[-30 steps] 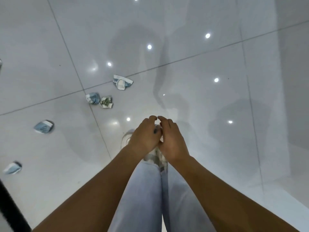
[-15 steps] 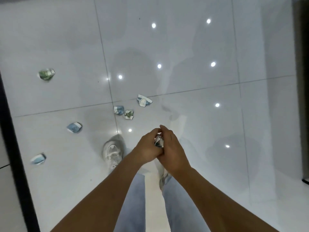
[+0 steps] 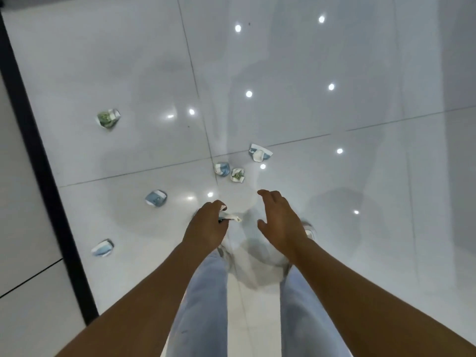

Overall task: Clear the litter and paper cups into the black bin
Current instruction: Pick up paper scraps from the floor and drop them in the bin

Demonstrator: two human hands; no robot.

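Head view: a person stood on a glossy white tiled floor [image 3: 334,60], both arms stretched forward and down.
Left hand [image 3: 206,228]: fingers were curled round a crumpled white scrap [image 3: 230,217] that poked out past the knuckles.
Right hand [image 3: 279,217]: fingers were loosely spread and held nothing, just beside the left hand.
Litter: crushed paper cups lay scattered on the tiles, a green-printed cup [image 3: 108,118] far left, a bluish cup [image 3: 155,198] and a pale blue cup [image 3: 102,248] nearer the dark floor strip [image 3: 38,150], and a cluster of three cups [image 3: 233,171] just ahead of the hands.
Legs: light blue jeans [image 3: 203,305] showed below the arms.
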